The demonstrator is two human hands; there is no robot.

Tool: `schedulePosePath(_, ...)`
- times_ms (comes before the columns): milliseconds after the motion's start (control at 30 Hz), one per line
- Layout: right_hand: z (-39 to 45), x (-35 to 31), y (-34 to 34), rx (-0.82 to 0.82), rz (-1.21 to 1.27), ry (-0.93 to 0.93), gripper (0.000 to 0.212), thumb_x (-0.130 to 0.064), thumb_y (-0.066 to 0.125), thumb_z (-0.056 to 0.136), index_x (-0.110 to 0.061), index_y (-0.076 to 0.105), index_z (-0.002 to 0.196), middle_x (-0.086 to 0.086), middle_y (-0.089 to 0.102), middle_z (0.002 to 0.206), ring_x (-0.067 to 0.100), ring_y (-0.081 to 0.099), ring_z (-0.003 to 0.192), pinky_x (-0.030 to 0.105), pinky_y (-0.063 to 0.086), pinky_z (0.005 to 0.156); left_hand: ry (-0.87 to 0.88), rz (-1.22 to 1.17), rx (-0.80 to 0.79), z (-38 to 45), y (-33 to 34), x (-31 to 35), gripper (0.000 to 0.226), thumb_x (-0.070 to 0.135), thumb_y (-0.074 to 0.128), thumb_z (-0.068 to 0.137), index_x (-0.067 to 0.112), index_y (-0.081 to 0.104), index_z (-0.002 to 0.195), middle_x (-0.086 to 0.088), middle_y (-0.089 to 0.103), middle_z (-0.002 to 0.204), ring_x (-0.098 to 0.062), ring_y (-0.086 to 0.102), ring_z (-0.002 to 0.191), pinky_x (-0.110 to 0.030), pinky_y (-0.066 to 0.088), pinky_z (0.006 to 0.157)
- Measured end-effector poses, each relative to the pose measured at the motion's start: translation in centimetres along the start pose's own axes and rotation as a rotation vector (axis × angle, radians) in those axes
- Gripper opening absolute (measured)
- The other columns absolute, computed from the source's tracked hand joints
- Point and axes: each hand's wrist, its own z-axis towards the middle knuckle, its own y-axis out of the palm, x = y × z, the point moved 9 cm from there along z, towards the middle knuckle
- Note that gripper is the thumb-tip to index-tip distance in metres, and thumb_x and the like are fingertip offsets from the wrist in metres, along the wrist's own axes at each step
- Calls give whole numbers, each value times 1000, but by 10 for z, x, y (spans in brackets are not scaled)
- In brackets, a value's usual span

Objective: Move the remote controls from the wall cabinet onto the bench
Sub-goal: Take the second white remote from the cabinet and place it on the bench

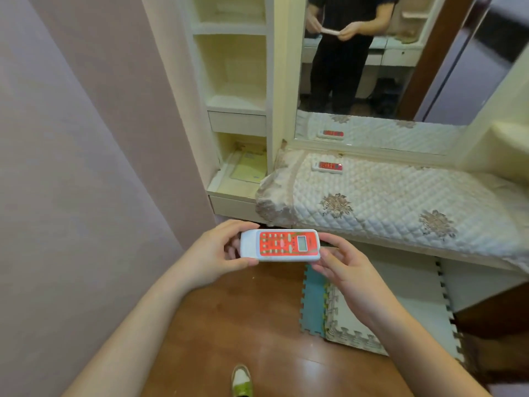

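Wall: plain mauve surface fills your left side, meeting the cabinet at its edge.
Cabinet: cream wall cabinet stands just right of the wall, with open compartments stacked one above another and a small drawer front between them.
Upper compartments: you see only bare cream shelves in them.
Lowest compartment: yellowish papers lie flat inside it, a blue mark at one corner; whether anything else is in there you cannot tell.
Left hand: your left hand grips the white end of the held remote, thumb below and fingers curled over the top edge.
Held remote: white remote with a red button face and small grey screen lies sideways between your hands, over the wooden floor and just in front of the bench edge.
Right hand: your right hand pinches the screen end of that remote with fingertips and thumb.
Shoe: green and white shoe tip shows at the bottom edge.
Foam mats: interlocking mats lie on the floor under the bench.
Bench: quilted floral cover drapes over the bench.
Second remote: matching red-faced remote rests on the cover near the mirror frame.
Mirror: glass above the bench reflects that remote and your two hands holding the other.
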Motion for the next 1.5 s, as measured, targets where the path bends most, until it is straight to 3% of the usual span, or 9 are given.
schedulePosePath(133, 28, 0, -15, 119, -9, 15, 25, -19, 60, 92, -22, 62, 117, 9, 71, 105, 14, 68, 100, 23, 54, 84, 67, -13, -67, 50, 11, -13, 55, 28, 77, 78, 28, 54, 128, 13, 54, 119, -6, 56, 99, -10, 45, 76)
schedulePosePath(267, 53, -4, -21, 234, 24, 5, 27, -16, 62, 91, -19, 63, 117, 9, 72, 104, 17, 68, 100, 31, 52, 90, 116, -49, -142, 95, 12, -28, 56, 27, 76, 79, 25, 53, 130, 9, 53, 118, -15, 58, 87, -20, 49, 73)
schedulePosePath(367, 70, -6, -22, 307, 47, 8, 30, -17, 64, 90, -20, 62, 120, 5, 72, 106, 15, 68, 102, 32, 52, 92, 160, -51, -189, 123, 9, -34, 56, 24, 76, 80, 24, 52, 131, 7, 53, 117, -10, 56, 78, -15, 47, 68)
schedulePosePath(467, 81, -7, -24, 361, 63, 5, 31, -18, 64, 90, -20, 61, 121, 4, 72, 107, 12, 68, 101, 31, 52, 92, 188, -63, -238, 146, 10, -41, 57, 24, 76, 79, 24, 52, 131, 8, 52, 117, -4, 55, 80, -14, 47, 71)
schedulePosePath(600, 96, -6, -30, 411, 63, 13, 31, -19, 63, 90, -20, 61, 121, 3, 72, 105, 12, 68, 101, 27, 53, 87, 208, -57, -292, 173, 18, -49, 61, 29, 76, 76, 26, 50, 132, 10, 51, 119, -8, 58, 89, -25, 53, 78)
schedulePosePath(900, 154, 5, -68, 426, 84, 73, 31, -19, 62, 91, -21, 60, 122, 4, 73, 106, 11, 69, 99, 25, 53, 84, 185, -59, -332, 237, 48, -72, 61, 27, 77, 77, 25, 49, 132, 9, 48, 124, -4, 57, 85, -10, 45, 73)
schedulePosePath(1100, 221, 11, -115, 407, 79, 92, 27, -21, 62, 92, -25, 62, 118, 3, 74, 102, 14, 70, 95, 31, 53, 89, 139, -50, -294, 306, 74, -80, 59, 24, 77, 78, 22, 52, 131, 6, 50, 118, -6, 58, 84, -12, 47, 74)
schedulePosePath(1367, 299, 26, -185, 368, 21, 151, 23, -16, 55, 95, -21, 61, 117, 5, 72, 94, 12, 71, 88, 19, 54, 73, 30, -46, -261, 381, 135, -99, 61, 14, 78, 73, 18, 54, 129, 5, 50, 119, -9, 61, 83, -13, 49, 76)
schedulePosePath(1500, 329, 43, -204, 335, -12, 194, 18, -22, 56, 95, -33, 60, 109, 6, 70, 96, 19, 70, 91, 26, 55, 80, -27, -47, -260, 402, 157, -116, 62, 12, 79, 72, 17, 54, 129, 5, 51, 117, -9, 61, 83, -11, 48, 76)
